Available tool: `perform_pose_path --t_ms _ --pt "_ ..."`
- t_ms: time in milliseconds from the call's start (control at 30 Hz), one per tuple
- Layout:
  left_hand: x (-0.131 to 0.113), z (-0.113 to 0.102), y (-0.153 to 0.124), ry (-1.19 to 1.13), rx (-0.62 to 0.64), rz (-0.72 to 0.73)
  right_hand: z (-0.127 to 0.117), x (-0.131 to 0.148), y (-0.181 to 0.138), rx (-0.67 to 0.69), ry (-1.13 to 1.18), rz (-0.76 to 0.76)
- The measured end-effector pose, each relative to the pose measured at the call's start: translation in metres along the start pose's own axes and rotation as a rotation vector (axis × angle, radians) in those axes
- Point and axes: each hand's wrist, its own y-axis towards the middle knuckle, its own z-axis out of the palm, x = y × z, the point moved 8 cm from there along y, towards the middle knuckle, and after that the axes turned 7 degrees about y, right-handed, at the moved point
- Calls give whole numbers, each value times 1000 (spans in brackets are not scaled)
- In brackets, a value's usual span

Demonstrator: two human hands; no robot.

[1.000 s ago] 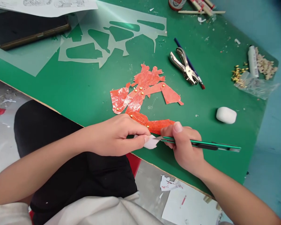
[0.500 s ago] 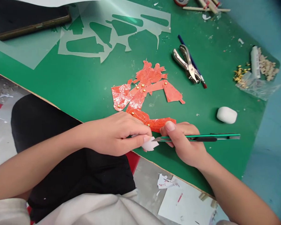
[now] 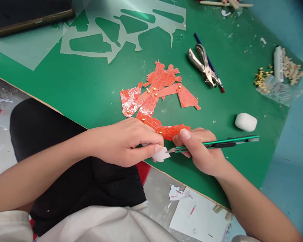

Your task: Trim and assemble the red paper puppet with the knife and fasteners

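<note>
Between thumb and fingers, my left hand (image 3: 131, 144) pinches a small white piece of paper (image 3: 160, 155) with a jagged edge, just over the table's front edge. My right hand (image 3: 202, 148) is closed round a green utility knife (image 3: 224, 143), its blade tip pointing left and at or very near the paper's edge. Behind both hands, a red jointed paper puppet (image 3: 148, 106) with brass fasteners lies flat. Its lower end reaches to my hands, and they partly cover it. The paper's other end is hidden under my left fingers.
Farther back lie a translucent sheet with cutouts (image 3: 88, 53), a dark phone-like device (image 3: 30, 22), a metal hole punch (image 3: 204, 65) and a paintbrush (image 3: 221, 88). On the right are a white earbud-type case (image 3: 245, 122), brass fasteners (image 3: 261, 79) and a plastic bag (image 3: 279, 90).
The knife has tilted, its rear end rising while the blade tip stays by the paper's edge. My left hand keeps its pinch. The whole view has shifted slightly.
</note>
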Motion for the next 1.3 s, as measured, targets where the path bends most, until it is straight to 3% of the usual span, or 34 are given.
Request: perform_pose_path --t_ms 400,633,1000,1200,1300 --pt "1 1 -1 -13 -9 3 9 9 1 101 -43 -51" --pt "1 1 -1 -25 2 -18 1 -4 -6 8 -76 -38" --pt "-2 1 1 -5 17 -17 7 10 1 73 -154 -70" --pt "-2 1 1 24 17 -12 12 7 0 224 -31 -49" --pt "-1 0 0 22 10 -7 5 2 0 208 89 -14"
